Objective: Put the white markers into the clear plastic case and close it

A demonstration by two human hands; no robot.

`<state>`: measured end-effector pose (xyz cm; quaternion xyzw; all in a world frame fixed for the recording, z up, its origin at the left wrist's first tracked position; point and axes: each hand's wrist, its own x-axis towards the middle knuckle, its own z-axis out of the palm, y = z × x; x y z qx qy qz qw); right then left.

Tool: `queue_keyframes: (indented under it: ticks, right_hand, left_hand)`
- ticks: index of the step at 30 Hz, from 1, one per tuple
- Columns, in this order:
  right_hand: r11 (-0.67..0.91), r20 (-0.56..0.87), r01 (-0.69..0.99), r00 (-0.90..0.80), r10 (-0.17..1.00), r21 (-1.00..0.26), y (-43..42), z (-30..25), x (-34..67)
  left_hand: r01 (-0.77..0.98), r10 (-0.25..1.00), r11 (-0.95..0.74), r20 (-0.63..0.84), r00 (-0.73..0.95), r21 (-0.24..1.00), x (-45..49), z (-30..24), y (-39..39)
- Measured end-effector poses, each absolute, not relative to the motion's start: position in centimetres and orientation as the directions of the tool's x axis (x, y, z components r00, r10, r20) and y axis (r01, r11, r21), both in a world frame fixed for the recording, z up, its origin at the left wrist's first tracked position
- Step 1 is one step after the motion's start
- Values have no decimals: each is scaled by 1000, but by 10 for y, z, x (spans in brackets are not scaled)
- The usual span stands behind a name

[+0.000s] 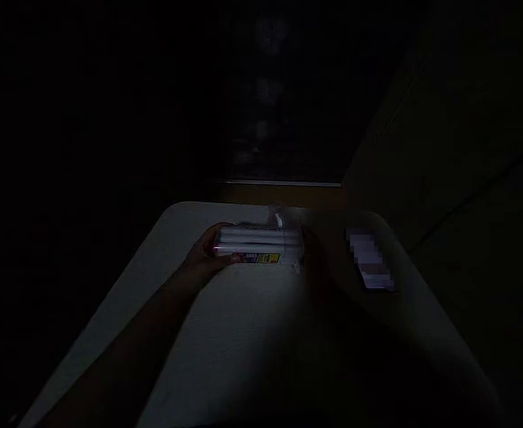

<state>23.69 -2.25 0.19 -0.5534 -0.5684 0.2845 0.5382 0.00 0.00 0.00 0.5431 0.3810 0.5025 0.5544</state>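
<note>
A clear plastic pack of white candles lies sideways just above or on the white table, I cannot tell which. Its near side carries a yellow and dark printed label. My left hand is closed round the left end, thumb along the near edge by the label. My right hand is at the right end of the pack, closed against it, though deep shadow hides most of its fingers. Loose clear wrapping sticks up at the far right part of the pack.
The white table has rounded far corners. A phone with a lit, blurred-out screen lies near its right edge. Beyond the table is a dark window or glass pane with faint reflections, and a wall stands at the right.
</note>
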Motion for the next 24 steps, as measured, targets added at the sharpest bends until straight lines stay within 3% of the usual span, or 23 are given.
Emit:
queue_keyframes:
  ticks: [7, 15, 24]
  right_hand:
    - [238, 298, 299, 174, 939, -924, -27, -4, 237]
    - [279, 330, 295, 139, 934, -914, -26, -6, 238]
    - [307, 370, 356, 121, 921, -882, -23, -12, 239]
  left_hand:
    - [-272, 992, -125, 130, -1, 954, 5, -3, 3]
    - [-452, 988, -120, 151, 34, 884, 9, 1, -1]
    - [-594, 990, -134, 137, -41, 793, 11, 0, 3]
